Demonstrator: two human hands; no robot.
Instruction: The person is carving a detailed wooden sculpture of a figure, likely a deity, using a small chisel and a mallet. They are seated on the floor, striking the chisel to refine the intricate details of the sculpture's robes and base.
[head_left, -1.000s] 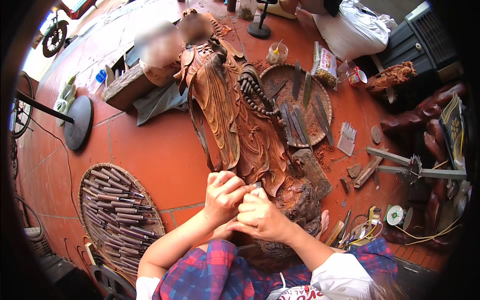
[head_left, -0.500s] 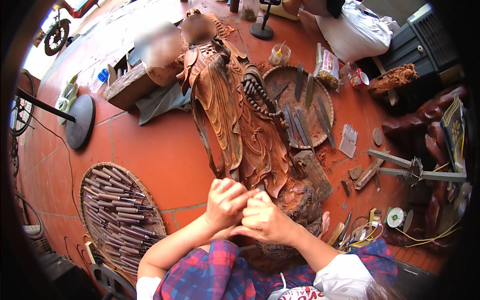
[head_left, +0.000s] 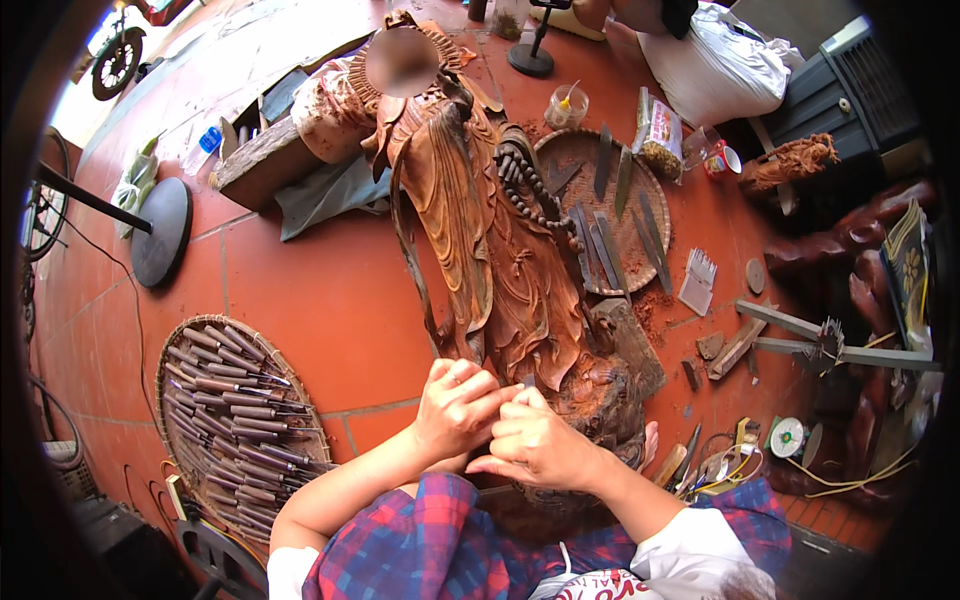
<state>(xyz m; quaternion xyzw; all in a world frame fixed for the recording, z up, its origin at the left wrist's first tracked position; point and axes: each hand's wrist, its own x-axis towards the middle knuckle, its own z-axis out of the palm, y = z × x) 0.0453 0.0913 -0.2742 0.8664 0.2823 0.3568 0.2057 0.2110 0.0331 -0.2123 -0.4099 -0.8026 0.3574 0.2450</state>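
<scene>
A carved wooden statue in long draped robes (head_left: 455, 215) with a string of dark beads lies lengthwise before me, its rough dark base (head_left: 597, 405) nearest my lap. Over the robe's lower end, my left hand (head_left: 458, 408) is closed, knuckles up. Beside it my right hand (head_left: 532, 442) is closed too, its fingers curled toward the left ones. A small grey tip (head_left: 529, 381) shows just above the right fingers; its kind is too small to tell. What the fingers hold is hidden, and so is whether they touch the wood.
At left, a round woven tray (head_left: 312, 408) carries several wooden-handled carving tools. Flat files lie on another woven tray (head_left: 650, 215) beyond the statue. A wooden block (head_left: 250, 170), a black round stand base (head_left: 162, 235), a clamp-like metal bar (head_left: 780, 318) and a small dial scale (head_left: 788, 437) surround the work.
The view has shifted slightly, so the statue appears a little farther right. My hands stay close together over its lower end, with a slightly wider gap below the fingers.
</scene>
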